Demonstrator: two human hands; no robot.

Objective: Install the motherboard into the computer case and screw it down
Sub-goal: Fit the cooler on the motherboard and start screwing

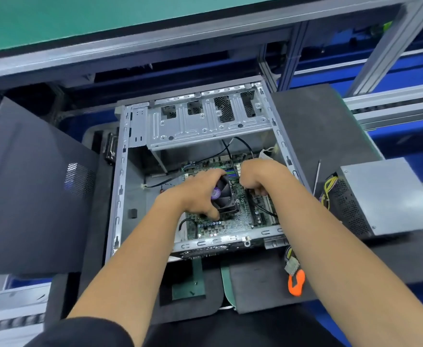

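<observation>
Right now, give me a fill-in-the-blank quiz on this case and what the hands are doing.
1. The left hand holds the black ____ on the motherboard.
2. The motherboard sits inside the open ____.
3. The power supply lies outside, to the ____ of it.
4. The tool near the front has an ____ handle.

Missing: fan; case; right; orange

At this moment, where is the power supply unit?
In the head view the power supply unit sits outside the computer case, on the dark mat to its right, with its coloured cables facing the case.
</observation>
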